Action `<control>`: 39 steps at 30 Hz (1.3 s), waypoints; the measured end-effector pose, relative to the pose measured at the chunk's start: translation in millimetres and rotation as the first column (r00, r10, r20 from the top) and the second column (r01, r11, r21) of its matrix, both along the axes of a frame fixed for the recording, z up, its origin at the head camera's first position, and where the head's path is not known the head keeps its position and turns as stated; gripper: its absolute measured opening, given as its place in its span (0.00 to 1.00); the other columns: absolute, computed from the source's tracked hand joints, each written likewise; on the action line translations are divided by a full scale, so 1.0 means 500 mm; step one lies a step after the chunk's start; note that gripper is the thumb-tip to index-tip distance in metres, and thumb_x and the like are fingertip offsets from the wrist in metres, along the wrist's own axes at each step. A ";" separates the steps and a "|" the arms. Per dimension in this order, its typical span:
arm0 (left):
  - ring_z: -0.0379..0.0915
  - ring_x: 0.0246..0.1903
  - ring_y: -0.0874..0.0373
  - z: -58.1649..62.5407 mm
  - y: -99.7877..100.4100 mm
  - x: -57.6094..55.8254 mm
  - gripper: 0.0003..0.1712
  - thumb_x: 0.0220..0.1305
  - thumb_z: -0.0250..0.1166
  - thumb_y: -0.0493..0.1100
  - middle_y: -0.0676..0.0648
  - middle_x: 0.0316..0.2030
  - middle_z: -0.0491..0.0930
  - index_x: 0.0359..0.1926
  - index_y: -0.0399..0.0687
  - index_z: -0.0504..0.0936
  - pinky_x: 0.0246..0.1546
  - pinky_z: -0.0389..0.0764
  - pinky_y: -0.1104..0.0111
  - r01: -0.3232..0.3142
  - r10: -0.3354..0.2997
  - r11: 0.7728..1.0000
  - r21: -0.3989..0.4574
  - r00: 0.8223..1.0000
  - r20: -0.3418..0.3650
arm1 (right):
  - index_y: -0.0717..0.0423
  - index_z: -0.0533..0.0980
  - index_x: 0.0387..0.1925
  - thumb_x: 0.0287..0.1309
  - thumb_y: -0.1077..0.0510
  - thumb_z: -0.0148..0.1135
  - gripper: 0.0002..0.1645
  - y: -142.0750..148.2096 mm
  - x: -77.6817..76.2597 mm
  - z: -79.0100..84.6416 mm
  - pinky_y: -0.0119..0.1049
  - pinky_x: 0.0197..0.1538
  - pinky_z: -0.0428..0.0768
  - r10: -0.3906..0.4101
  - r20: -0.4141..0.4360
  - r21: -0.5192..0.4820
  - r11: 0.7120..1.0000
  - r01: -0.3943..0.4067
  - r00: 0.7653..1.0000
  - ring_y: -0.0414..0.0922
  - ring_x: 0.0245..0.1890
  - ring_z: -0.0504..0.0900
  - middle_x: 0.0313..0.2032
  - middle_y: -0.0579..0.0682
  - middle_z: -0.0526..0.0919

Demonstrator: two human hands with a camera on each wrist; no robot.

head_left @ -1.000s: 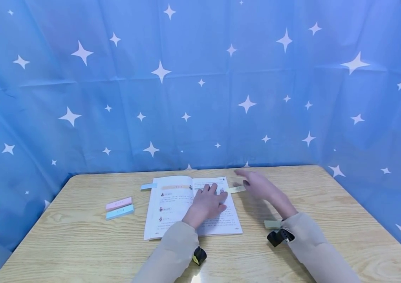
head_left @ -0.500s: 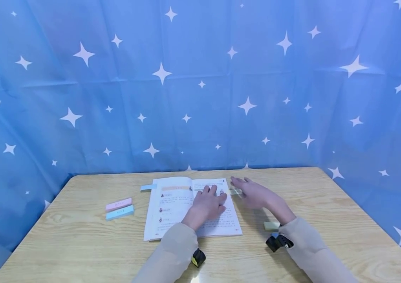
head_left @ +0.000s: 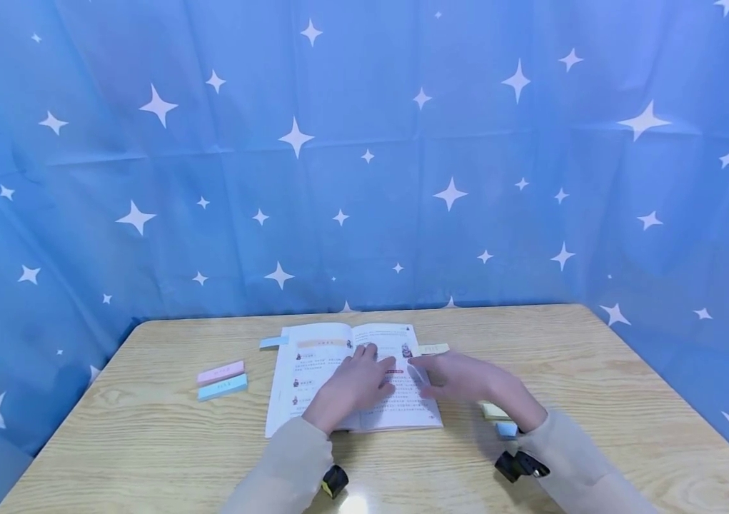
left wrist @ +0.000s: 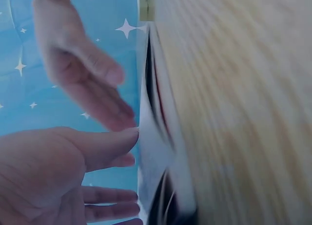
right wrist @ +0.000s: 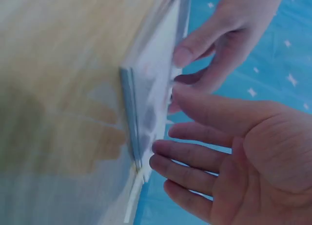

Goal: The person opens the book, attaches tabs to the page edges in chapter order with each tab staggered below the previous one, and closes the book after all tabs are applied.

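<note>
An open book (head_left: 418, 407) with printed pages lies at the back middle of the table. My left hand (head_left: 354, 385) rests on it near the spine, fingers extended and thumb toward the right page. Over the book's right edge is my right hand (head_left: 463, 377), fingers extended toward the page; the right wrist view shows its palm (right wrist: 273, 161) and parted fingers with nothing in them. A pale yellow sticky tab (head_left: 434, 349) sticks out from the right edge, just beyond that hand. On the left side a light blue tab (head_left: 273, 342) juts out.
To the left of the book lie a pink strip (head_left: 220, 372) and a blue strip (head_left: 222, 387), side by side. A pale yellow strip (head_left: 494, 412) and a blue strip (head_left: 506, 430) lie partly under the right forearm. A blue star-patterned curtain (head_left: 364, 178) hangs behind the table.
My right hand has come down and left from the yellow tab to the page edge, uncovering the tab. The left hand has slid left toward the spine, baring more of the right page.
</note>
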State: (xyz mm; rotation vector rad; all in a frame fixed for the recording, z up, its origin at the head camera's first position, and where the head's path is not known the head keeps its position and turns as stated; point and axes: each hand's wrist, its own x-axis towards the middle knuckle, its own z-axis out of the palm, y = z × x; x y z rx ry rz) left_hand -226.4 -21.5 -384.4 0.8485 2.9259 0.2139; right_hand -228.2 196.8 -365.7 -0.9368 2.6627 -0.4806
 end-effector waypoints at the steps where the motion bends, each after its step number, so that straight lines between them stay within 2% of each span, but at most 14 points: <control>1: 0.61 0.68 0.43 0.002 -0.007 0.003 0.28 0.74 0.59 0.52 0.37 0.68 0.66 0.71 0.52 0.72 0.64 0.70 0.49 -0.003 0.003 1.000 0.003 1.000 0.006 | 0.64 0.68 0.70 0.68 0.55 0.64 0.34 0.000 0.005 -0.001 0.32 0.32 0.68 0.008 0.008 -0.004 1.000 -0.008 1.000 0.35 0.17 0.57 0.21 0.41 0.67; 2: 0.60 0.69 0.42 0.004 -0.014 0.007 0.29 0.74 0.59 0.52 0.36 0.69 0.65 0.72 0.51 0.71 0.65 0.69 0.49 -0.009 0.009 1.000 0.004 1.000 0.009 | 0.64 0.68 0.69 0.67 0.54 0.66 0.35 0.000 0.010 -0.003 0.33 0.33 0.68 0.009 0.014 -0.003 1.000 -0.009 1.000 0.36 0.18 0.58 0.26 0.43 0.74; 4: 0.60 0.69 0.41 0.008 -0.031 0.017 0.29 0.74 0.60 0.51 0.35 0.69 0.64 0.71 0.49 0.71 0.64 0.69 0.48 -0.020 0.020 1.000 0.005 1.000 0.006 | 0.64 0.68 0.69 0.65 0.51 0.68 0.37 0.000 0.022 -0.006 0.36 0.41 0.77 -0.001 0.029 0.004 1.000 0.001 1.000 0.38 0.26 0.74 0.40 0.52 0.82; 6: 0.63 0.67 0.39 0.010 -0.049 0.028 0.28 0.73 0.61 0.51 0.34 0.68 0.66 0.70 0.48 0.73 0.62 0.72 0.47 -0.031 0.031 1.000 -0.001 0.999 -0.014 | 0.63 0.68 0.70 0.62 0.47 0.70 0.41 -0.002 0.036 -0.010 0.41 0.49 0.80 -0.027 0.045 0.014 1.000 0.026 0.999 0.47 0.44 0.83 0.58 0.60 0.80; 8: 0.66 0.64 0.39 0.012 -0.066 0.042 0.28 0.72 0.62 0.51 0.33 0.65 0.68 0.69 0.46 0.73 0.58 0.74 0.47 -0.050 0.050 0.999 -0.012 0.998 -0.030 | 0.64 0.65 0.72 0.60 0.44 0.71 0.47 -0.004 0.048 -0.015 0.48 0.60 0.76 -0.049 0.036 0.043 0.998 0.048 0.998 0.57 0.63 0.75 0.71 0.64 0.65; 9: 0.67 0.62 0.39 0.013 -0.075 0.048 0.29 0.72 0.62 0.51 0.33 0.64 0.69 0.69 0.45 0.73 0.56 0.76 0.47 -0.056 0.056 0.998 -0.020 0.998 -0.037 | 0.65 0.65 0.72 0.59 0.42 0.71 0.49 -0.004 0.053 -0.017 0.52 0.65 0.71 -0.057 0.033 0.051 0.997 0.055 0.998 0.61 0.70 0.66 0.72 0.65 0.63; 13: 0.69 0.58 0.36 0.009 -0.110 0.070 0.29 0.72 0.62 0.50 0.31 0.61 0.69 0.68 0.42 0.73 0.49 0.79 0.46 -0.084 0.084 0.996 -0.004 0.996 -0.028 | 0.68 0.63 0.72 0.57 0.40 0.72 0.54 -0.008 0.067 -0.026 0.54 0.69 0.67 -0.043 -0.016 0.071 0.997 0.044 0.999 0.64 0.71 0.63 0.73 0.67 0.61; 17: 0.68 0.60 0.30 0.001 -0.138 0.087 0.30 0.73 0.61 0.51 0.27 0.63 0.67 0.69 0.40 0.72 0.47 0.80 0.43 -0.113 0.113 0.993 0.026 0.994 0.008 | 0.69 0.62 0.72 0.58 0.41 0.72 0.53 -0.012 0.074 -0.029 0.55 0.70 0.64 -0.051 -0.043 0.079 0.995 0.054 0.998 0.64 0.72 0.61 0.72 0.68 0.60; 20: 0.69 0.59 0.29 -0.006 -0.155 0.099 0.31 0.73 0.61 0.52 0.27 0.62 0.68 0.69 0.40 0.71 0.47 0.80 0.42 -0.129 0.128 0.991 0.033 0.992 0.019 | 0.70 0.62 0.72 0.59 0.43 0.71 0.51 -0.015 0.078 -0.029 0.54 0.70 0.64 -0.067 -0.042 0.087 0.994 0.070 0.997 0.64 0.72 0.61 0.72 0.68 0.61; 24: 0.70 0.57 0.31 -0.012 -0.173 0.113 0.33 0.72 0.63 0.52 0.27 0.60 0.69 0.70 0.38 0.71 0.47 0.80 0.42 -0.113 0.113 0.993 0.032 0.994 0.004 | 0.71 0.63 0.71 0.61 0.46 0.71 0.49 -0.018 0.082 -0.027 0.55 0.70 0.64 -0.078 -0.037 0.092 0.992 0.081 0.996 0.64 0.71 0.61 0.72 0.68 0.61; 30: 0.67 0.60 0.30 -0.010 -0.180 0.118 0.34 0.71 0.63 0.52 0.26 0.61 0.68 0.71 0.37 0.69 0.52 0.78 0.42 -0.084 0.083 0.996 0.018 0.996 0.006 | 0.73 0.63 0.70 0.63 0.47 0.70 0.47 -0.021 0.088 -0.024 0.57 0.69 0.65 -0.051 -0.021 0.063 0.997 0.053 0.998 0.66 0.71 0.61 0.71 0.70 0.62; 39: 0.65 0.62 0.29 -0.012 -0.180 0.118 0.34 0.72 0.62 0.51 0.25 0.62 0.67 0.71 0.37 0.68 0.52 0.78 0.43 -0.086 0.086 0.996 -0.009 0.996 0.021 | 0.72 0.62 0.71 0.67 0.44 0.65 0.46 -0.027 0.089 -0.020 0.55 0.67 0.69 -0.003 0.010 0.019 1.000 0.003 1.000 0.63 0.70 0.64 0.71 0.70 0.63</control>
